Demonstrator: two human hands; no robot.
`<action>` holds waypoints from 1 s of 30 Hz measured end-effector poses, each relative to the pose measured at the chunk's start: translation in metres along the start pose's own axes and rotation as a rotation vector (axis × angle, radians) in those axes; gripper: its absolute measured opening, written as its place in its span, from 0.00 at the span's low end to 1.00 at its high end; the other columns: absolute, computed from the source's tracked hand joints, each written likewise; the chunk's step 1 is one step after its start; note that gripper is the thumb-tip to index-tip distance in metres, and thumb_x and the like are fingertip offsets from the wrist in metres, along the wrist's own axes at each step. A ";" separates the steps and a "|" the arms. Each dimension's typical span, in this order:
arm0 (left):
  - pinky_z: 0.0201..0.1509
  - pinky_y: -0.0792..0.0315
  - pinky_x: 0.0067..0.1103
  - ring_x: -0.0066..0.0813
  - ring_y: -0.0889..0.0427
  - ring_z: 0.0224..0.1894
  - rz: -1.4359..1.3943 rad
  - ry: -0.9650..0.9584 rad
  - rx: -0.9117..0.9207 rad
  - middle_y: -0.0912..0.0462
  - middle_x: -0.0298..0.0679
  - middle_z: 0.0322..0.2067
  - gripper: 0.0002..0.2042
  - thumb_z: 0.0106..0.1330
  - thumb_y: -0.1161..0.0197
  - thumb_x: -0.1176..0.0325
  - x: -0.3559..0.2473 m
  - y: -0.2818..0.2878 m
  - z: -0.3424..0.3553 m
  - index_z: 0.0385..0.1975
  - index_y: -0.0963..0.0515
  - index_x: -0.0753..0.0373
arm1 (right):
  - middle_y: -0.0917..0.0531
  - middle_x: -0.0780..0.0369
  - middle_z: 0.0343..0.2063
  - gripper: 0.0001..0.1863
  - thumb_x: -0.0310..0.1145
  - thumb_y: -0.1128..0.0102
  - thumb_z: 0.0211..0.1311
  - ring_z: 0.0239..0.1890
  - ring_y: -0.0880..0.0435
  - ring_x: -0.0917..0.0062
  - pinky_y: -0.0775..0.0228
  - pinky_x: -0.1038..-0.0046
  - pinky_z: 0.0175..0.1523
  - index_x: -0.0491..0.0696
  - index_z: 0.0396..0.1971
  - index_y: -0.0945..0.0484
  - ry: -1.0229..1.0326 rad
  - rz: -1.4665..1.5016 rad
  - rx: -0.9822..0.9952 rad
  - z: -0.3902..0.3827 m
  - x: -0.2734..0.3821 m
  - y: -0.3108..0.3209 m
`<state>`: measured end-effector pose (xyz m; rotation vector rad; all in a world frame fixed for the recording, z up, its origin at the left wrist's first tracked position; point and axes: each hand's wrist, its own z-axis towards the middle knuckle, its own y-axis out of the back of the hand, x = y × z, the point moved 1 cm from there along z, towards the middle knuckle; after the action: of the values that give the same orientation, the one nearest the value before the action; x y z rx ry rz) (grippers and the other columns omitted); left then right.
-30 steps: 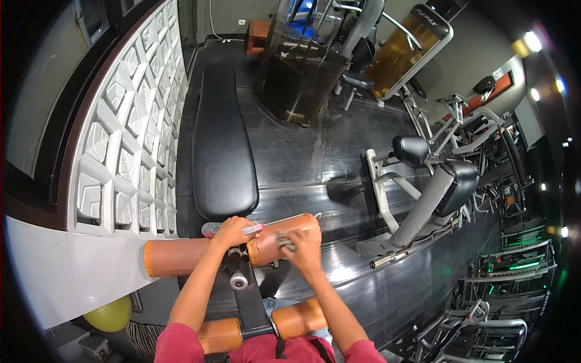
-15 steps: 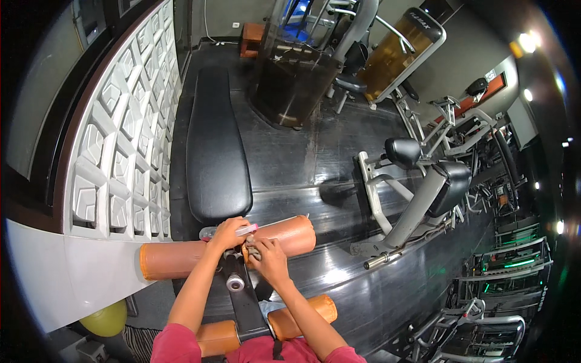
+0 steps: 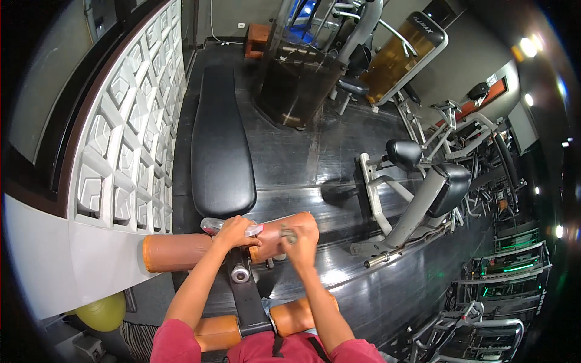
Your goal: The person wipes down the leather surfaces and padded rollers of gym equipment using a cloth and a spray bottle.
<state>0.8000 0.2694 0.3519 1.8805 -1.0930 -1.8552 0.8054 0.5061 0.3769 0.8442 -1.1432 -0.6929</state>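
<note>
My left hand (image 3: 233, 233) grips a small clear bottle (image 3: 212, 225) held sideways over the middle of a black bench frame (image 3: 245, 296), its tip (image 3: 253, 230) pointing right. My right hand (image 3: 301, 241) presses a small grey cloth (image 3: 288, 233) onto the right orange roller pad (image 3: 272, 239). The matching left orange roller pad (image 3: 175, 251) sticks out beyond my left hand. Beyond both hands lies the long black bench pad (image 3: 221, 145).
Two lower orange pads (image 3: 215, 331) (image 3: 296, 316) sit near my chest. A white patterned wall panel (image 3: 130, 145) runs along the left, with a yellow-green ball (image 3: 103, 311) below it. Exercise machines (image 3: 423, 181) stand to the right, and a weight stack behind a tinted shield (image 3: 296, 78) at the back.
My right hand with the cloth slid left along the right roller pad, then back right toward its end. My left hand has stayed at the pad's inner end with the bottle.
</note>
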 end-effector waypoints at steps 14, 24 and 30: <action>0.50 0.26 0.38 0.46 0.19 0.47 -0.058 0.029 -0.026 0.22 0.40 0.42 0.20 0.57 0.29 0.46 0.023 -0.014 0.004 0.41 0.15 0.53 | 0.18 0.61 0.43 0.15 0.34 0.30 0.50 0.48 0.22 0.60 0.25 0.60 0.54 0.55 0.41 0.16 -0.186 -0.070 0.043 0.001 -0.042 0.047; 0.44 0.25 0.38 0.48 0.18 0.42 -0.062 -0.015 -0.136 0.17 0.40 0.37 0.13 0.53 0.26 0.62 0.001 -0.003 0.006 0.39 0.15 0.53 | 0.20 0.60 0.43 0.17 0.32 0.30 0.48 0.50 0.23 0.57 0.27 0.60 0.56 0.53 0.42 0.18 -0.049 0.209 -0.010 -0.045 0.058 -0.031; 0.46 0.23 0.37 0.48 0.15 0.42 0.020 0.026 -0.048 0.13 0.43 0.36 0.19 0.56 0.28 0.48 0.004 0.004 -0.002 0.40 0.14 0.55 | 0.21 0.62 0.48 0.20 0.32 0.28 0.47 0.58 0.26 0.54 0.25 0.57 0.57 0.56 0.43 0.19 0.049 0.112 -0.019 -0.045 0.023 -0.011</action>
<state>0.8000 0.2632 0.3516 1.8552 -1.0456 -1.8250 0.8547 0.4914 0.3705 0.7712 -1.1296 -0.5865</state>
